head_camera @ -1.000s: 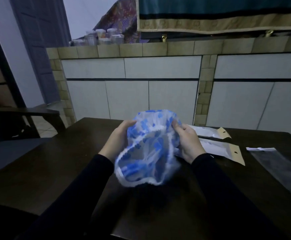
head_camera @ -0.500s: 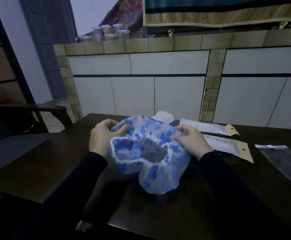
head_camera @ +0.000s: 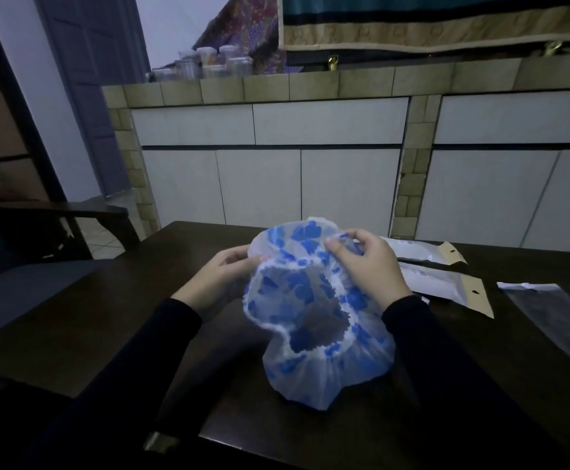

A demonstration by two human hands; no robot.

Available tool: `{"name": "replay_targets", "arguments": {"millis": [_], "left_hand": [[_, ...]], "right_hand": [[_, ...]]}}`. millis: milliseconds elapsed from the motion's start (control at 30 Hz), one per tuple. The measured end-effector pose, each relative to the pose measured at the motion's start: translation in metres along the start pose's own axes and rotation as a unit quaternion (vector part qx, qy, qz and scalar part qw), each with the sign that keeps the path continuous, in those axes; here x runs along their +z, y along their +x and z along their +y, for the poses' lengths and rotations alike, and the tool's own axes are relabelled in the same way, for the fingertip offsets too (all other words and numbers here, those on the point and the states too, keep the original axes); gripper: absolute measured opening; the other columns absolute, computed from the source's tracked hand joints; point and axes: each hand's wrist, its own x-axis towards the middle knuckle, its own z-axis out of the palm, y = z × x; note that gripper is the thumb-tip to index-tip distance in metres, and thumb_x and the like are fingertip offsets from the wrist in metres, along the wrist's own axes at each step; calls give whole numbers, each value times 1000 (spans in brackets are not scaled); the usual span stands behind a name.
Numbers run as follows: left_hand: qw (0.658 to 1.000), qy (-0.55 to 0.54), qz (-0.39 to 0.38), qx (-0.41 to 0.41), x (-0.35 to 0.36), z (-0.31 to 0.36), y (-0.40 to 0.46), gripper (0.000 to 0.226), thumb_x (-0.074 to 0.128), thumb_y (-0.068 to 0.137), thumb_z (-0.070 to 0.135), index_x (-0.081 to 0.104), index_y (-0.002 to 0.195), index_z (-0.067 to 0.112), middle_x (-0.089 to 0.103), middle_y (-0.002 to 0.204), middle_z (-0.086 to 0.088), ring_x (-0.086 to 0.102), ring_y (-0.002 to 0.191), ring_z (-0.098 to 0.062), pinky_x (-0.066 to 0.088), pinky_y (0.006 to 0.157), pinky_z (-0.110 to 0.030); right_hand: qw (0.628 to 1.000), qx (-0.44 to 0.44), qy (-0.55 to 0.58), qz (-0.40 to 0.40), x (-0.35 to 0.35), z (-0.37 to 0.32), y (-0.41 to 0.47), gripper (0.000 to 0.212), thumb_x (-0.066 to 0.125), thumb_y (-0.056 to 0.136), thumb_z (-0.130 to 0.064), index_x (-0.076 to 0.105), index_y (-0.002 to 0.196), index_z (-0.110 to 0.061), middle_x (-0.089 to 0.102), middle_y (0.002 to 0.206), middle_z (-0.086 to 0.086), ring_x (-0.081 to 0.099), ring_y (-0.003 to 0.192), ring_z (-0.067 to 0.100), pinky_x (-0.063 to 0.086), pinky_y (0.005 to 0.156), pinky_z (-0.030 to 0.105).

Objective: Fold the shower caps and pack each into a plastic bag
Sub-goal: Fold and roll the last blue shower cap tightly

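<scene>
— Where's the cap?

— I see the translucent blue-spotted plastic shower cap [head_camera: 314, 320] above the dark wooden tabletop [head_camera: 90, 320], left hand [head_camera: 224, 278] and right hand [head_camera: 371, 269] each pinching its rim.

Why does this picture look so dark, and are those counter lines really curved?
Head view: dim, bluish room light; the dark table and black sleeves nearly merge, while the blue-patterned shower cap held in both hands stands out. Head view: the wide-angle lens bows the tiled counter edge and tilts the cabinet lines toward the frame sides. Corners darken.
</scene>
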Motion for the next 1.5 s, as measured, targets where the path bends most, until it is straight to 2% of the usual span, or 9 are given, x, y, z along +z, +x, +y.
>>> {"name": "replay_targets", "arguments": {"millis": [167,333,467,600,733,867,1067,1167,1500], "left_hand": [[990,84,111,-21,-3,-3,7,7,79,70,9,76,75,14,74,75,-3,66,68,-15,56,62,-30],[871,384,306,26,-25,-1,5,28,87,63,40,69,64,18,64,60,7,52,54,-3,36,49,-17],[872,411,264,36,-12,-8,4,43,82,65,52,63,56,15,57,50,9,46,46,-1,32,45,-13],[963,235,124,-42,-18,-10,-3,56,69,65,67,75,85,14,74,77,3,68,70,-16,54,70,-30],[974,185,-9,-127,-42,-12,-15,80,63,58,82,69,113,24,73,110,1,67,105,-21,47,100,-42],[956,239,-94,-145,-49,-12,-22,75,80,55,66,70,113,21,71,113,-1,67,107,-20,49,98,-41],[955,259,-56,-130,-46,-10,-27,52,84,64,46,72,109,22,74,106,-1,69,101,-20,51,95,-43],[946,306,24,-107,-44,-6,-25,36,78,70,45,73,100,26,75,94,9,70,89,-8,54,88,-29],[924,350,113,-101,-46,-12,-17,19,79,77,28,71,79,10,74,72,2,63,64,-5,48,65,-20]], "right_hand": [[998,49,20,-14,-4,9,6,17,68,86,-21,66,75,-8,62,70,0,56,70,15,44,69,28],[973,121,-140,-135,-4,8,2,8,62,80,-11,68,82,-15,62,82,1,56,73,18,47,58,29],[974,-60,-183,-122,11,-2,-7,44,64,78,-20,57,120,-29,54,115,-7,52,111,13,43,97,30],[977,-80,-160,-120,24,-7,-8,26,62,89,-41,64,111,-27,57,104,-17,53,99,3,40,83,21],[968,-25,-243,-56,24,8,-4,24,55,92,-27,57,81,-7,59,76,5,55,79,26,39,64,35],[953,-12,-292,-79,16,9,-4,39,55,78,-11,59,115,-21,59,104,1,53,104,23,46,88,36],[944,-172,-197,-201,29,-27,-8,38,57,91,-29,54,127,-40,54,122,-22,44,118,1,30,101,28],[946,-188,-219,-149,36,-25,-4,23,59,88,-49,65,108,-40,61,94,-15,52,97,4,34,93,32],[990,-98,-91,-46,26,-2,2,13,70,85,-27,70,72,-29,61,74,-12,53,71,2,39,65,19]]}}
